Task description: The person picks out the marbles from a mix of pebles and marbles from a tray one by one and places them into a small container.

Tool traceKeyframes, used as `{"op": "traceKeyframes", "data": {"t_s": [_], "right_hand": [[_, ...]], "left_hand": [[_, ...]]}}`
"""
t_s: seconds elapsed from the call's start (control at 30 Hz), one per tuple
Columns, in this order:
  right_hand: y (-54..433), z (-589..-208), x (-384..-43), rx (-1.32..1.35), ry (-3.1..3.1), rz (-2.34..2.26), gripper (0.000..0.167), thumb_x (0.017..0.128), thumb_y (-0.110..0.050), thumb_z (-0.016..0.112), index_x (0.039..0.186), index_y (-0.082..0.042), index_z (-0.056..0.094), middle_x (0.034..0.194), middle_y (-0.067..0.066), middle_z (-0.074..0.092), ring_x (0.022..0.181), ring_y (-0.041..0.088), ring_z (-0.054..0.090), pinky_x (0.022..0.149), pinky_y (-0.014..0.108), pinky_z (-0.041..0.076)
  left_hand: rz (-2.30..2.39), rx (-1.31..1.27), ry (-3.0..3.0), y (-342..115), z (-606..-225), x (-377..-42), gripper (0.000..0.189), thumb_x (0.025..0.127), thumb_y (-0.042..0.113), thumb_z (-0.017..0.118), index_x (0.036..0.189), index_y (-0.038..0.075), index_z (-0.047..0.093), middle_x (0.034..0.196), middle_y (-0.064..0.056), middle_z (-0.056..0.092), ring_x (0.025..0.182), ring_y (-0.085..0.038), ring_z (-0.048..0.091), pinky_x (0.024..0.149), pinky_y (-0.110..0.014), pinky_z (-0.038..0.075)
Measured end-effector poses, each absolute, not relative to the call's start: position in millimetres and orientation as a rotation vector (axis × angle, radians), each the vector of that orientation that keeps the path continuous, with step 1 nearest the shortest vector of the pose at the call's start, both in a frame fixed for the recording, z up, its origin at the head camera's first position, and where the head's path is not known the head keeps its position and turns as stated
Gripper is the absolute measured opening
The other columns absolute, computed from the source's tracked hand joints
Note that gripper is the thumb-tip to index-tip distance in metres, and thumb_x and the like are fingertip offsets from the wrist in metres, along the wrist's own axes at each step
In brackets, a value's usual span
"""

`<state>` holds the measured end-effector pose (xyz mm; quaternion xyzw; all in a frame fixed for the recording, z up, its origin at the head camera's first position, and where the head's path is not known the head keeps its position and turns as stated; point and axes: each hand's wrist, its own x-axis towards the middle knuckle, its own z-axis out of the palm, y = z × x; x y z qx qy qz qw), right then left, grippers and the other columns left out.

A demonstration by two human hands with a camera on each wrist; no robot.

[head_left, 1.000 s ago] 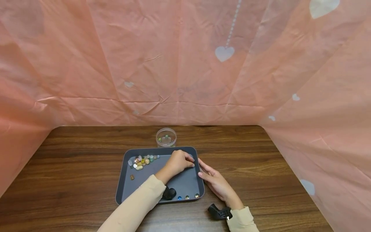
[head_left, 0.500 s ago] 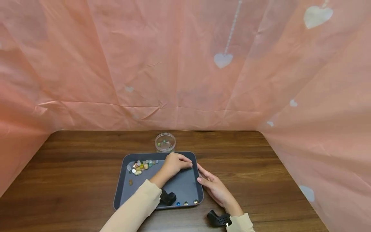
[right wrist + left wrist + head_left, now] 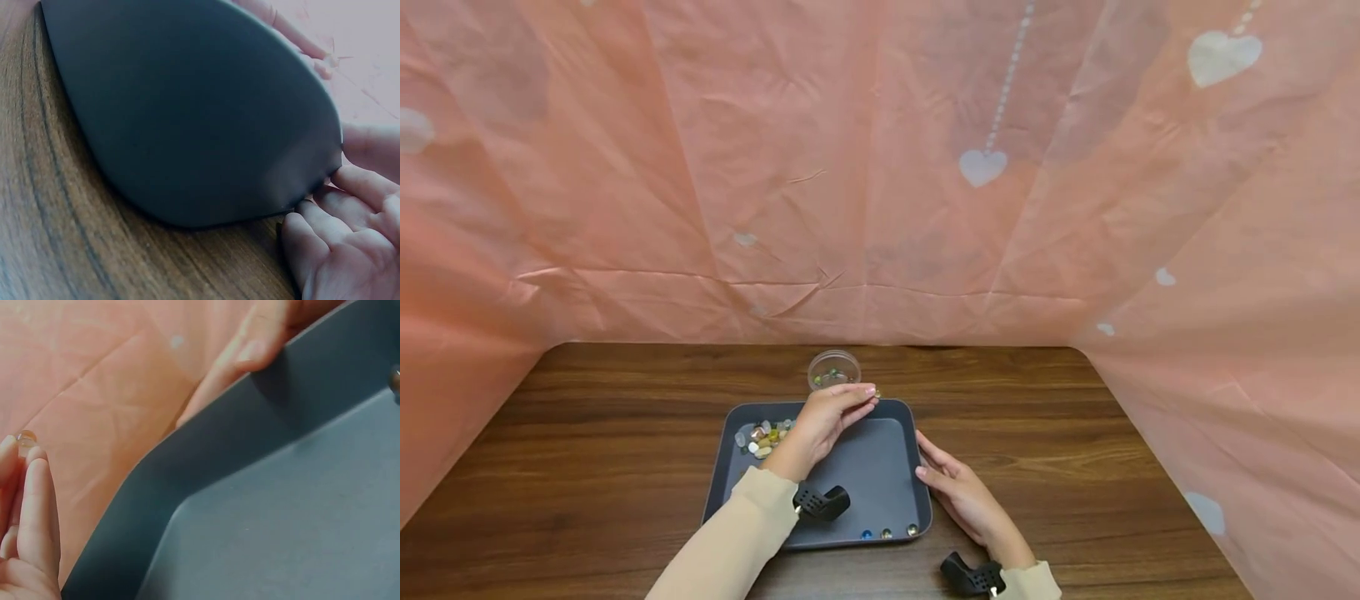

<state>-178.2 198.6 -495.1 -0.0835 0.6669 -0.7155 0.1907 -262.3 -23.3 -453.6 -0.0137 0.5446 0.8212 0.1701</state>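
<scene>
My left hand (image 3: 823, 421) is over the back part of the grey tray (image 3: 887, 479), pinching a small clear glass marble (image 3: 26, 439) between fingertips and thumb. In the head view that marble shows just beyond the tray's back rim, near a clear round jar (image 3: 833, 372) with several marbles inside. My right hand (image 3: 962, 492) holds the tray's right side, its thumb at the rim; in the right wrist view its fingers (image 3: 362, 187) curl against the tray's lower edge. Inside the tray, a blue marble (image 3: 867, 534) and two other marbles (image 3: 912, 530) lie along the front wall.
Several polished stones (image 3: 763, 437) are heaped in the tray's back left corner, partly hidden by my left hand. Black wrist mounts (image 3: 823, 503) sit on both wrists. A pink curtain (image 3: 865, 208) hangs round the brown wooden table (image 3: 1045, 433).
My left hand has risen from the tray's back right corner and moved left and back towards the jar, with the marble now visible at its fingertips. My right hand stays on the tray.
</scene>
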Motion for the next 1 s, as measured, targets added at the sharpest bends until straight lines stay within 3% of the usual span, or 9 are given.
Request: {"op": "traceKeyframes", "data": {"t_s": [0.27, 0.47, 0.6, 0.7, 1.0], "right_hand": [[195, -494, -181, -0.24, 1.881, -2.013, 0.065, 0.103, -0.01, 0.05, 0.157, 0.002, 0.016, 0.165, 0.016, 0.01, 0.152, 0.029, 0.01, 0.102, 0.007, 0.035], [193, -492, -184, -0.259, 1.881, -2.02, 0.065, 0.102, -0.009, 0.05, 0.156, 0.003, 0.015, 0.165, 0.016, 0.01, 0.152, 0.029, 0.009, 0.103, 0.007, 0.034], [193, -491, -184, -0.259, 1.879, -2.012, 0.066, 0.102, -0.009, 0.05, 0.156, 0.003, 0.015, 0.165, 0.016, 0.009, 0.152, 0.029, 0.009, 0.102, 0.006, 0.035], [194, -492, -184, -0.261, 1.873, -2.012, 0.066, 0.102, -0.009, 0.05, 0.156, 0.003, 0.014, 0.165, 0.016, 0.009, 0.152, 0.029, 0.008, 0.102, 0.006, 0.035], [194, -493, -185, -0.282, 1.877, -2.01, 0.066, 0.103, -0.009, 0.049, 0.157, 0.003, 0.014, 0.165, 0.017, 0.009, 0.152, 0.03, 0.008, 0.103, 0.006, 0.034]], "left_hand": [[2.433, -0.09, 1.476, -44, -445, -271, 0.022, 0.095, -0.005, 0.058, 0.116, -0.009, 0.065, 0.093, -0.002, 0.073, 0.089, -0.012, 0.072, 0.089, -0.026, 0.056], [2.352, -0.11, 1.852, -59, -435, -280, 0.022, 0.091, 0.004, 0.069, 0.11, -0.007, 0.072, 0.089, -0.001, 0.075, 0.084, -0.006, 0.071, 0.087, -0.025, 0.057], [1.964, -0.039, 2.53, -64, -430, -283, 0.017, 0.086, 0.017, 0.078, 0.096, 0.004, 0.079, 0.088, -0.004, 0.078, 0.07, -0.006, 0.061, 0.065, -0.021, 0.05], [1.622, 0.071, 2.896, -64, -429, -284, 0.014, 0.085, 0.019, 0.078, 0.09, 0.007, 0.081, 0.088, -0.008, 0.078, 0.064, -0.012, 0.055, 0.057, -0.023, 0.041], [1.254, 0.267, 3.157, -62, -430, -285, 0.009, 0.088, 0.011, 0.074, 0.092, 0.005, 0.08, 0.09, -0.008, 0.078, 0.072, -0.017, 0.066, 0.061, -0.029, 0.052]]}}
